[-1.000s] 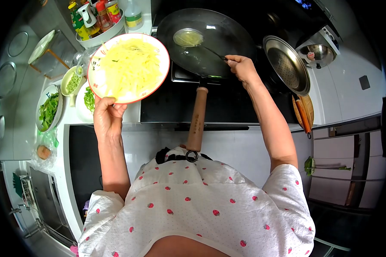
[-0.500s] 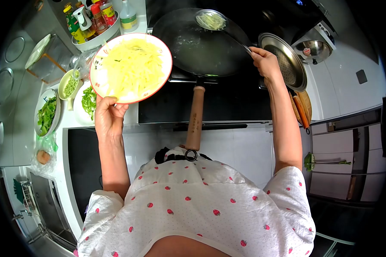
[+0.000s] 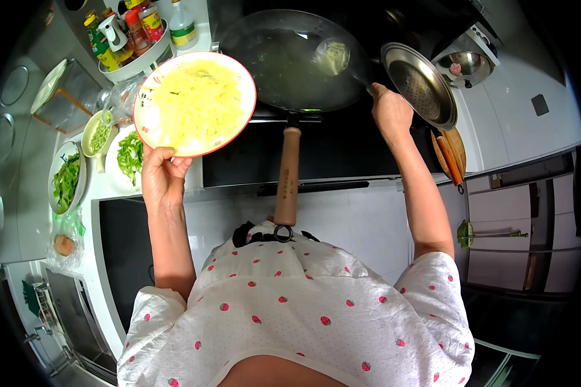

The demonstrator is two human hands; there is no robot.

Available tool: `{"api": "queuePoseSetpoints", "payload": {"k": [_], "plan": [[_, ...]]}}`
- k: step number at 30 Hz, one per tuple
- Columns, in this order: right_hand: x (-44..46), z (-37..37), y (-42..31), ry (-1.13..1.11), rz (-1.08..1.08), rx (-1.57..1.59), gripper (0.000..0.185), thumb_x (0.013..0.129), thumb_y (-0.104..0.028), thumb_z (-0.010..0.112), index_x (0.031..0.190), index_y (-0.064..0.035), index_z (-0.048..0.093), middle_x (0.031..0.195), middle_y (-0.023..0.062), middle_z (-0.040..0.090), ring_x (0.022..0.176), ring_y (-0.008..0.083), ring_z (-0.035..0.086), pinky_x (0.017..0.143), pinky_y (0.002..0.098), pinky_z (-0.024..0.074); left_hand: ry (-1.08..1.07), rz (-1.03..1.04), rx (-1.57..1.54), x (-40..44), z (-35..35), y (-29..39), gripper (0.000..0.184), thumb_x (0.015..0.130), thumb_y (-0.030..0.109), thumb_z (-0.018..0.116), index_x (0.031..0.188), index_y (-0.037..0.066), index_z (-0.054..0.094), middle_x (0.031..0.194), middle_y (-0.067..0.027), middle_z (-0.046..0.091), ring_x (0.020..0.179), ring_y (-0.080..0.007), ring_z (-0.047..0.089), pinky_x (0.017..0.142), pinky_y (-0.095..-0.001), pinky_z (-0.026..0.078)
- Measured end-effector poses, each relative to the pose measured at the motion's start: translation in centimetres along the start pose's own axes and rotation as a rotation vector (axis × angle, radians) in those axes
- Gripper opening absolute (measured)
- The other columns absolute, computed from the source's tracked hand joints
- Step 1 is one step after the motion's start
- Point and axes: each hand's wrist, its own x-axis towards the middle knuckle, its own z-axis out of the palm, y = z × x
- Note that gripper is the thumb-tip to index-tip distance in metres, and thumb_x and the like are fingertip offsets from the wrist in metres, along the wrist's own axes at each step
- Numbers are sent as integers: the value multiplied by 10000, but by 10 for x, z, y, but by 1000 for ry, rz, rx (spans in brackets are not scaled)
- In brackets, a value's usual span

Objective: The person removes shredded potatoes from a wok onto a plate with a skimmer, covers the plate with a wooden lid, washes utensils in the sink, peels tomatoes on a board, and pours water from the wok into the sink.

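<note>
My left hand point(image 3: 164, 171) grips the near rim of a white plate point(image 3: 145, 132) with a red edge. Pale yellow shreds point(image 3: 203, 100), perhaps potato, cover most of the plate, held left of the wok point(image 3: 258, 84). In my right hand point(image 3: 392, 111) is the handle of a ladle point(image 3: 333, 57), fingers wrapped round it. The ladle's bowl is down in the wok's cloudy liquid with some pale shreds in it. The wok sits on the stove, its wooden handle point(image 3: 289, 174) pointing towards me.
A perforated metal steamer pan point(image 3: 423, 87) and a steel bowl point(image 3: 465, 67) stand on the right. Plates of cut greens point(image 3: 130, 158) and a small green bowl point(image 3: 91, 134) line the left counter. Seasoning bottles point(image 3: 135, 32) fill a tray at the back left.
The ladle's bowl has moved down and to the right, into the wok's liquid. My right hand has shifted slightly left and nearer me. The plate in my left hand has hardly moved.
</note>
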Motion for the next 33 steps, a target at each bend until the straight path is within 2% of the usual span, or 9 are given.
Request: {"api": "queuePoseSetpoints", "payload": {"k": [5,12,13,16,21,26,27,31,33], "plan": [[17,6,-20,-216,258,349,270,802,-188,538,1053,-127,617,1012,131,609,971,286,565,812,379,447,-2,4,-2,-3,1,0,520,707,-35,444,1218,40,375,1010,-124,557,647,-157,585,544,-259,548],[39,50,-35,-304,296,695,255,799,-208,566,1035,-131,627,991,102,625,956,251,583,804,344,439,6,17,13,-9,-2,2,542,706,-29,448,1235,47,362,1075,-134,535,759,-206,617,558,-262,552],[42,48,-35,-350,312,776,236,803,-155,568,1014,-69,631,912,102,647,823,203,609,700,307,455,21,23,16,-11,7,1,542,706,-30,448,1235,46,362,1067,-132,538,745,-199,616,557,-261,552],[37,43,-40,-424,392,1165,225,809,-95,559,1006,-4,618,834,74,640,659,133,547,565,251,429,25,36,22,-12,5,2,541,705,-31,449,1234,43,363,1039,-128,550,711,-182,613,555,-259,551],[25,-4,-39,-450,514,1259,237,805,-63,560,1026,13,599,816,33,619,589,89,463,489,208,374,41,39,23,-12,10,2,535,700,-38,449,1224,37,373,992,-121,564,609,-141,573,548,-256,549],[24,-7,-10,-257,391,1116,253,790,-73,565,1020,29,602,786,52,622,624,89,497,561,220,400,25,8,8,-8,4,1,528,697,-44,447,1214,36,381,973,-114,565,527,-113,501,537,-253,543],[25,-5,-2,-192,358,908,260,797,-110,554,1033,-15,608,832,103,645,718,168,591,658,282,449,14,2,0,-6,3,-1,526,698,-42,448,1214,38,381,983,-116,564,551,-121,521,537,-253,542],[10,-21,9,-43,250,386,247,820,-191,515,1036,-137,622,935,162,616,887,325,583,766,392,455,3,-3,-22,-6,3,-1,517,706,-37,451,1212,44,382,1032,-126,555,674,-165,595,541,-255,543],[0,-23,12,-36,205,289,242,816,-186,522,1029,-134,625,918,161,620,870,323,588,754,391,460,0,-1,-24,-6,4,-2,512,709,-35,452,1210,45,382,1056,-132,548,741,-192,615,546,-257,546]]}}
